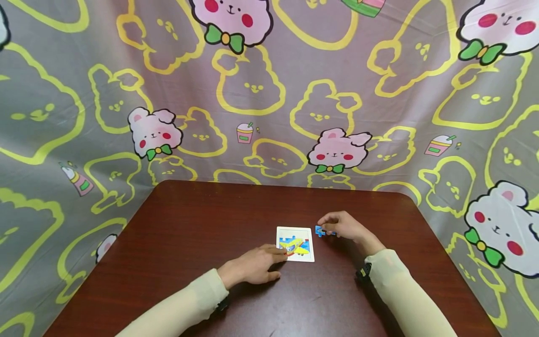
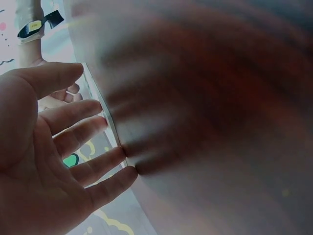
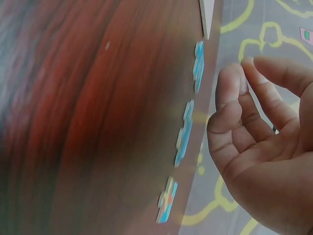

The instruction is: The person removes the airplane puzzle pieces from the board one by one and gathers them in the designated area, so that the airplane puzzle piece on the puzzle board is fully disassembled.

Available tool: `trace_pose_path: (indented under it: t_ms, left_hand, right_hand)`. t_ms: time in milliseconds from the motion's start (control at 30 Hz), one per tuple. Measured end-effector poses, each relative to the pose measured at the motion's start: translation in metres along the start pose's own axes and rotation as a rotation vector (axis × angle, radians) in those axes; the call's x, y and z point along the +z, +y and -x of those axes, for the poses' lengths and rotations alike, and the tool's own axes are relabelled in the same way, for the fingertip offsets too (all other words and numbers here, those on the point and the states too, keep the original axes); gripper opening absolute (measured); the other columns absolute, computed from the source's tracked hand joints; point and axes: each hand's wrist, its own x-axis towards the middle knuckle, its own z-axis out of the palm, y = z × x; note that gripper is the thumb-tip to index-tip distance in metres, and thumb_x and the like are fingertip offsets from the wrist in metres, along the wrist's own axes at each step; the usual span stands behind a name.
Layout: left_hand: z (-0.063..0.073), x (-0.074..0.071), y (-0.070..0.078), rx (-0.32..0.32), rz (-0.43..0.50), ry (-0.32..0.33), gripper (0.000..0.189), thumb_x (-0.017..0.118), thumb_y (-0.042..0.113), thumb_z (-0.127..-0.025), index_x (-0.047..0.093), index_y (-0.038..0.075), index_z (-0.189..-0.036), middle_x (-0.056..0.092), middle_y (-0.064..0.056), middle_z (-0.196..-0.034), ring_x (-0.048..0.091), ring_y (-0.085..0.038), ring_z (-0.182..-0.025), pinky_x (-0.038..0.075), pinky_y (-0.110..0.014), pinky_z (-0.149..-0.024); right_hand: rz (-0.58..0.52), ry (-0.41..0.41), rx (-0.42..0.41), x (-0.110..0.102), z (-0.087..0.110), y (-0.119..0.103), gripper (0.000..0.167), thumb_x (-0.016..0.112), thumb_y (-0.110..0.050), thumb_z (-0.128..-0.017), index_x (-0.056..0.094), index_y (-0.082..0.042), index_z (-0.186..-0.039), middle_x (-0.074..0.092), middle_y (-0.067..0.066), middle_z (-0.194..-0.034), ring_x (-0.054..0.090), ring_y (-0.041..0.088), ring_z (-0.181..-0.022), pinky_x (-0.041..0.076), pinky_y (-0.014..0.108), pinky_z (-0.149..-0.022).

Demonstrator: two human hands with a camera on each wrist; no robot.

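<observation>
Left hand (image 1: pixel 258 266): fingers straight and spread, fingertips touching the near-left edge of the white puzzle tray (image 1: pixel 304 260); grips nothing, looks like it's steadying the tray. Right hand (image 1: pixel 344 227): fingers loosely bent, thumb and fingertips close together, narrow gap. No piece shows between them. Hand sits above the loose pieces, right of the tray.

Tray lies flat between the 2 hands, part filled: yellow airplane picture (image 1: pixel 296 246) in place, white backing bare along the top. Right wrist view shows 3 loose blue pieces on the table in a rough row: 1 near the tray (image 3: pixel 198 67), 1 in the middle (image 3: pixel 184 133), 1 farthest off (image 3: pixel 167 200).

Step in hand, as judged: picking a loose piece for the unfilled top part. Next move calls for a pinch on 1 piece's edges, a lift and matching its tabs to the gap, left hand holding the tray still.

Farther out: brown table (image 1: pixel 202 220), light sleeves (image 1: pixel 181 302), dark wristband (image 1: pixel 363 272) at the right wrist, bear-print curtain (image 1: pixel 269 126) behind.
</observation>
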Motion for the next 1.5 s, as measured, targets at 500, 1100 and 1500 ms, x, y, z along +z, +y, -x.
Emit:
trace_pose_path:
  t_ms: [500,1100,1500]
  left_hand:
    - [0.000,-0.002,0.000,-0.012,0.016,-0.019,0.051,0.062,0.035,-0.096,0.056,0.014,-0.143,0.051,-0.001,-0.152,0.046,-0.023,-0.141,0.039,-0.035,-0.116]
    - [0.001,-0.001,0.000,0.011,0.001,-0.008,0.050,0.063,0.034,-0.096,0.058,0.012,-0.141,0.052,-0.002,-0.151,0.048,-0.024,-0.140,0.040,-0.036,-0.116]
    - [0.002,-0.001,-0.002,0.021,0.002,0.001,0.051,0.064,0.034,-0.096,0.057,0.012,-0.141,0.053,-0.003,-0.150,0.048,-0.025,-0.140,0.040,-0.036,-0.116]
  right_hand:
    - [-0.037,-0.043,-0.038,0.024,-0.010,-0.016,0.021,0.067,-0.014,-0.093,0.072,-0.004,-0.110,0.067,0.014,-0.081,0.061,0.023,-0.071,0.048,0.031,-0.055]
    - [-0.006,-0.094,-0.108,0.054,-0.023,-0.030,0.019,0.065,-0.013,-0.094,0.073,-0.005,-0.110,0.072,0.011,-0.083,0.063,0.017,-0.068,0.046,0.027,-0.052]
    - [0.003,-0.126,-0.142,0.068,-0.028,-0.038,0.017,0.066,-0.012,-0.094,0.073,-0.003,-0.106,0.072,0.013,-0.086,0.063,0.015,-0.068,0.046,0.024,-0.054]
